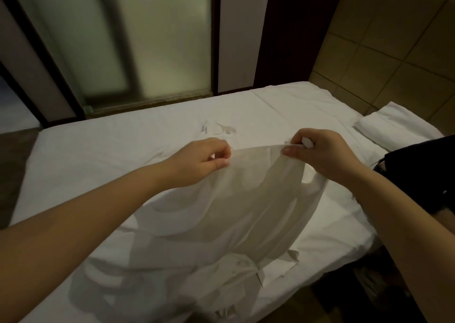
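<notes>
On the far left of my feed, a frosted glass door (147,39) in a dark frame stood behind the bed (98,155), whose white sheet ran across most of the view. My left hand (202,161) was raised above the middle of the bed, forearm reaching in from the lower left. Its thumb and forefinger pinched the top edge of a white cloth (246,199), and the other fingers were curled beneath.

Just beyond that hand, a small grey mark (221,129) showed on the sheet. I could not tell whether it was a print or a stain.

The cloth hung between my two hands with its upper edge pulled nearly taut from one grip to the other. It sagged in loose folds below, and its lower part lay bunched on the bed near the close edge. What kind of cloth it was I could not tell.

My right hand (322,155) grasped the other end of that top edge, fingers curled round it and thumb pressed beneath — a white scrap stuck out between the knuckles.

Further right, a folded white towel (394,128) lay on the bed near the tiled wall (394,51). A dark garment (423,170) sat just in front of the towel, at the bed's right side.
</notes>
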The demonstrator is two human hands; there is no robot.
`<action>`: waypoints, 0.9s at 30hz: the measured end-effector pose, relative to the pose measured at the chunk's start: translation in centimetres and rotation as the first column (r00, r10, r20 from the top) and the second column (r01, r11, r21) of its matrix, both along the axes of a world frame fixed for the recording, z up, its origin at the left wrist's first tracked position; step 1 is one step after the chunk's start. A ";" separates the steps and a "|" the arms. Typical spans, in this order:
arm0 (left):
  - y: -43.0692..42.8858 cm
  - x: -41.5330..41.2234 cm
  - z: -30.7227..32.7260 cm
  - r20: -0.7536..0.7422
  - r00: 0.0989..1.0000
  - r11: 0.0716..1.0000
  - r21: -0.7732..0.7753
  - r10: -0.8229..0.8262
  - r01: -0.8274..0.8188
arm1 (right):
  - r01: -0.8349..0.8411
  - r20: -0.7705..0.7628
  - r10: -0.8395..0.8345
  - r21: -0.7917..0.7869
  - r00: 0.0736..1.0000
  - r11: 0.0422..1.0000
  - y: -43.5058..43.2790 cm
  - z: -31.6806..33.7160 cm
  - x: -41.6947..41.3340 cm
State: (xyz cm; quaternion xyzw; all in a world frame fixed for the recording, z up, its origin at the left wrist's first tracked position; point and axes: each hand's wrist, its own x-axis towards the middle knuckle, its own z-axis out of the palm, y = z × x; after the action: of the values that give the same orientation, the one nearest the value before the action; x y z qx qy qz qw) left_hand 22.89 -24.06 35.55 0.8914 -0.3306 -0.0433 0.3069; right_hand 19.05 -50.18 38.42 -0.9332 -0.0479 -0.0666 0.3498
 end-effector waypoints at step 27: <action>2.3 0.5 -3.0 0.422 0.873 0.968 -0.168 0.243 -0.188 | -0.124 -0.145 0.116 -0.045 0.983 0.991 0.2 0.2 6.9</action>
State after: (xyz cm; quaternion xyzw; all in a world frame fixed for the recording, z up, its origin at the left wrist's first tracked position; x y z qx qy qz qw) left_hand 23.41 -21.80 32.55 0.8890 -0.2916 0.2137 0.2812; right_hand 25.96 -49.99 38.58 -0.9400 -0.0808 0.0224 0.3306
